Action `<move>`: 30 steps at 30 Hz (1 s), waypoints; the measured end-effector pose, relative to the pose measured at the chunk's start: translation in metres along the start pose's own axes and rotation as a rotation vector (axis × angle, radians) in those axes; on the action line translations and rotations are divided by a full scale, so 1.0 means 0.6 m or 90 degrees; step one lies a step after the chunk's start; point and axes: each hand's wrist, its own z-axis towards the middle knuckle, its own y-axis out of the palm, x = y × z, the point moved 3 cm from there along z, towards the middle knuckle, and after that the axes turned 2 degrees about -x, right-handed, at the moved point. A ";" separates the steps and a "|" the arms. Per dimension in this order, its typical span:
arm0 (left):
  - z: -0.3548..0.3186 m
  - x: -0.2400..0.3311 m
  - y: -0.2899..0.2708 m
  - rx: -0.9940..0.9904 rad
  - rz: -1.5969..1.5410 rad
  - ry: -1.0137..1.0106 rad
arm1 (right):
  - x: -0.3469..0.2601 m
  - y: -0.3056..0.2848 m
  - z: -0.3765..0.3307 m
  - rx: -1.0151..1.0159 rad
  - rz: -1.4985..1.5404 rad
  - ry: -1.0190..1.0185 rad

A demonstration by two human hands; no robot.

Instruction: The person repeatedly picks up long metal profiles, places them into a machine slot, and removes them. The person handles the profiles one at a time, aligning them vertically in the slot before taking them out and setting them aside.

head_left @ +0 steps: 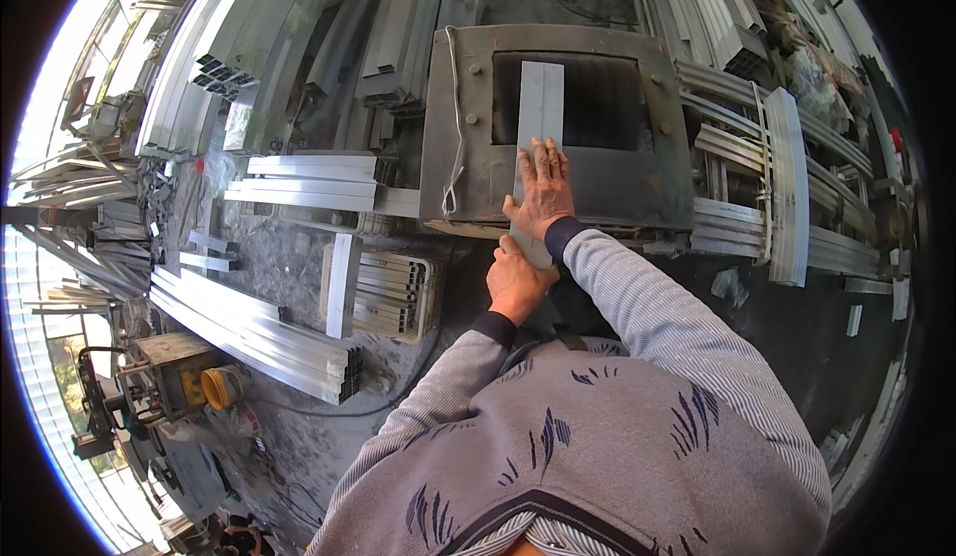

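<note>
Head view showed the left hand (517, 282) gripping the near end of a flat grey metal strip (540, 103), whose long axis ran straight away from the person across a dark steel worktable (468, 173); the right hand (541, 190) lay open, fingers flat, farther along it.

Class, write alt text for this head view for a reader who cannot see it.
A person's right hand presses flat on a grey metal strip lying across a dark machine table, while the left hand grips the strip's near end. Stacks of metal bars cover the workshop floor.
</note>
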 end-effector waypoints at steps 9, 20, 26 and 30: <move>-0.008 -0.016 0.004 -0.012 0.011 0.009 | -0.011 -0.005 -0.014 0.001 0.015 0.001; -0.031 -0.032 0.007 0.008 0.004 0.011 | -0.027 -0.003 -0.036 0.000 0.014 0.005; -0.043 -0.042 0.002 -0.006 0.019 0.019 | -0.038 -0.004 -0.048 -0.003 -0.002 0.007; -0.057 -0.049 -0.001 0.003 0.017 0.012 | -0.045 -0.001 -0.059 0.003 0.009 0.008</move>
